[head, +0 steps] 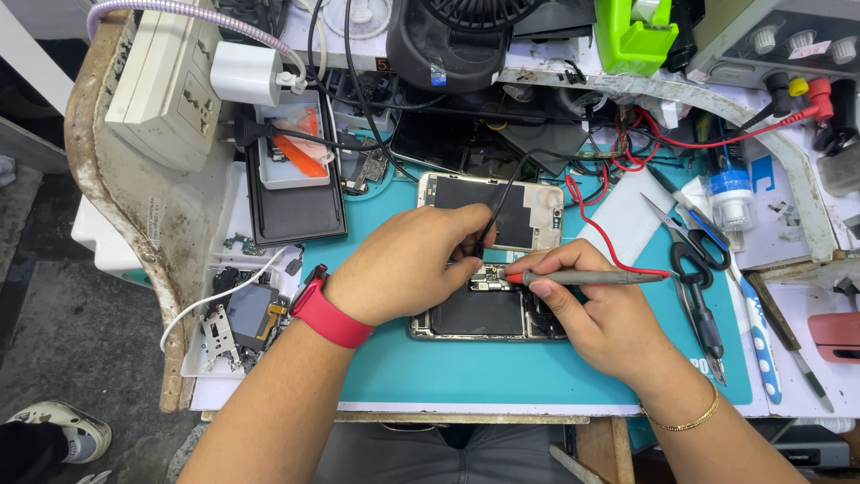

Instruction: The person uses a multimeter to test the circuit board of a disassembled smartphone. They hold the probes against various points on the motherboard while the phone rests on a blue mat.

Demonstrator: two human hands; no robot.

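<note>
An opened phone point(484, 315) lies on a teal work mat point(466, 372), its circuit board exposed near the top. My left hand point(408, 264), with a red band on the wrist, pinches a black test probe point(491, 229) whose tip meets the board. A red-tipped grey test probe point(582, 278) is gripped in my right hand point(600, 314) like a pen, tip on the same small board. Just behind the hands rests the phone's detached back panel point(491, 211).
Scissors point(685, 242) and tweezers point(703, 323) lie right of the mat beside a small bottle point(732, 193). A tray of phone parts point(235, 323) sits at the left, a black tray point(296, 202) behind it. Red and black leads point(618, 246) trail to the equipment at the back.
</note>
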